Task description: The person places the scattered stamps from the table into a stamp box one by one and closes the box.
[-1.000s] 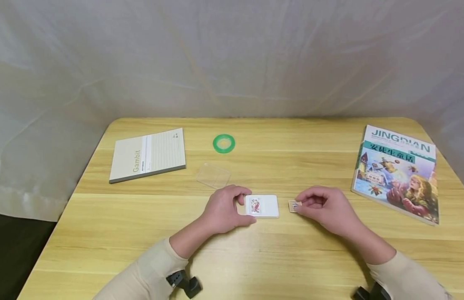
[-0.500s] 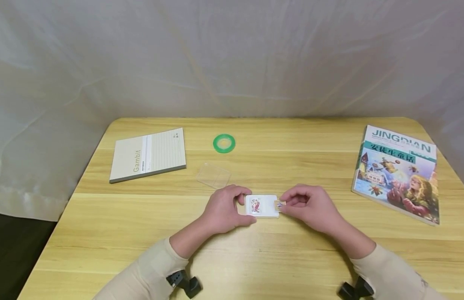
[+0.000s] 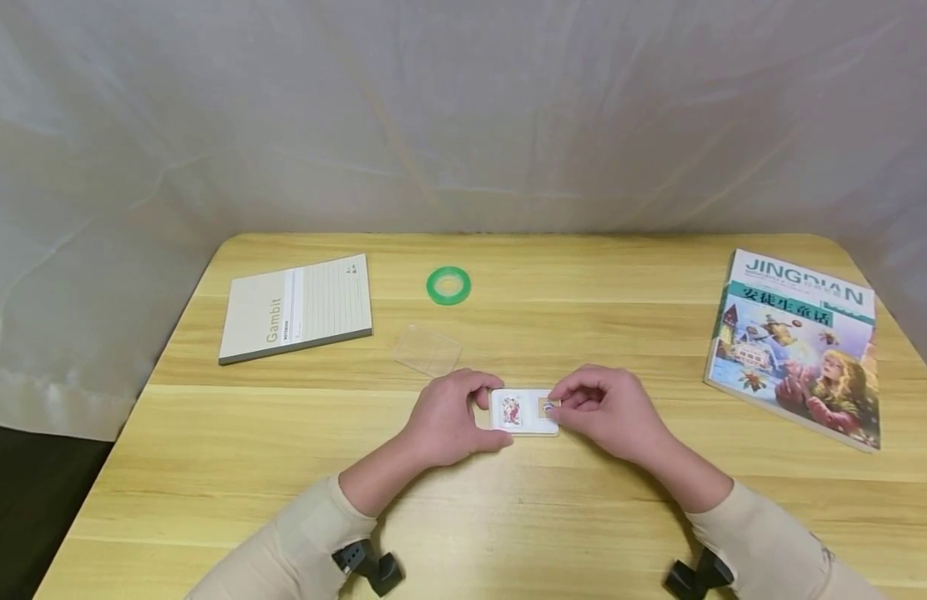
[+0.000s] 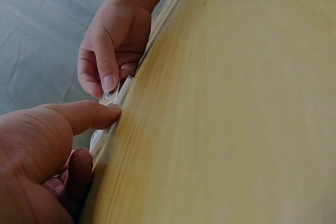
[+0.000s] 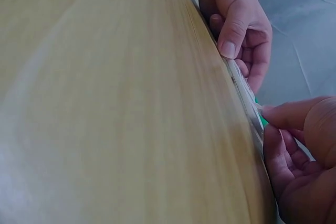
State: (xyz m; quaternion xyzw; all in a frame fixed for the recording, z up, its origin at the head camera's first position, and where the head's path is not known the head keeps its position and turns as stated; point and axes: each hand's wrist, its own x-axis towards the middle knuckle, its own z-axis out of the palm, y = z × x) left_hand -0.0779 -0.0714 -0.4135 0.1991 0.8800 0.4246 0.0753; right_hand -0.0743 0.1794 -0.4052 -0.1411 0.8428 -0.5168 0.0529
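A flat white case [image 3: 528, 427] with a clear rim lies on the table near its middle. My left hand [image 3: 447, 421] holds its left end, with thumb and fingers on opposite long edges. A small stamp-like picture [image 3: 511, 411] in red and green lies on the case's left half. My right hand [image 3: 612, 415] pinches a second small stamp-like piece [image 3: 543, 407], tan-bordered, over the case's right half. Fingertips cover part of that piece. In the left wrist view, the left thumb [image 4: 86, 115] presses along the case's near edge.
A clear plastic lid [image 3: 426, 350] lies just behind the left hand. Farther back is a green tape roll [image 3: 448, 286]. A notebook [image 3: 294, 310] is at the left, and a picture-covered book [image 3: 794, 350] at the right. A grey cloth [image 3: 463, 117] hangs behind the table [image 3: 553, 533].
My right hand has moved left with the small tan-bordered piece, from beside the case to over its right half. My left hand has stayed on the case.
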